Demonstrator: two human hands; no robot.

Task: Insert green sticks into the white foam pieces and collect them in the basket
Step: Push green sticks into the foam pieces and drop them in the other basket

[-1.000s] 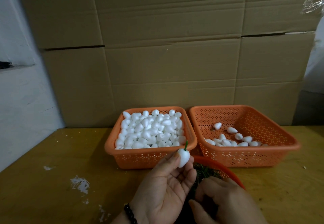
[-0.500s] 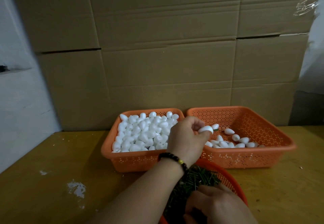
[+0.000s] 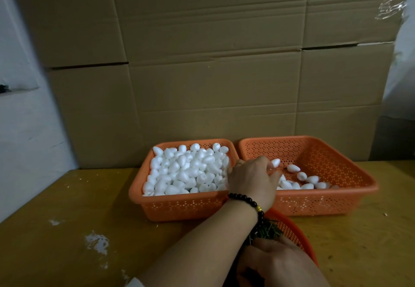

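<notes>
1. We see the left hand reaching across the shared rims of the two orange baskets, its back turned to us and a dark bead bracelet on the wrist.
2. Its fingers point down and right into the right basket, loosely spread; whether they pinch a foam piece we cannot tell, since the hand hides their tips.
3. The finished foam pieces lie on the floor of that basket — the nearest ones just beside the fingertips, the rest strung out to the right along the near wall.
4. One piece peeks out just past the knuckles, on the far side of the hand.
5. The left basket is heaped with plain white foam pieces; it touches the right basket along one side.
6. At the near edge the right hand rests, fingers curled, in a round orange basket of green sticks — what it holds is hidden.
7. The left forearm crosses over that near basket and covers part of the sticks.
8. All stands on a yellowish wooden table with white flecks, and cardboard boxes rise behind.
</notes>
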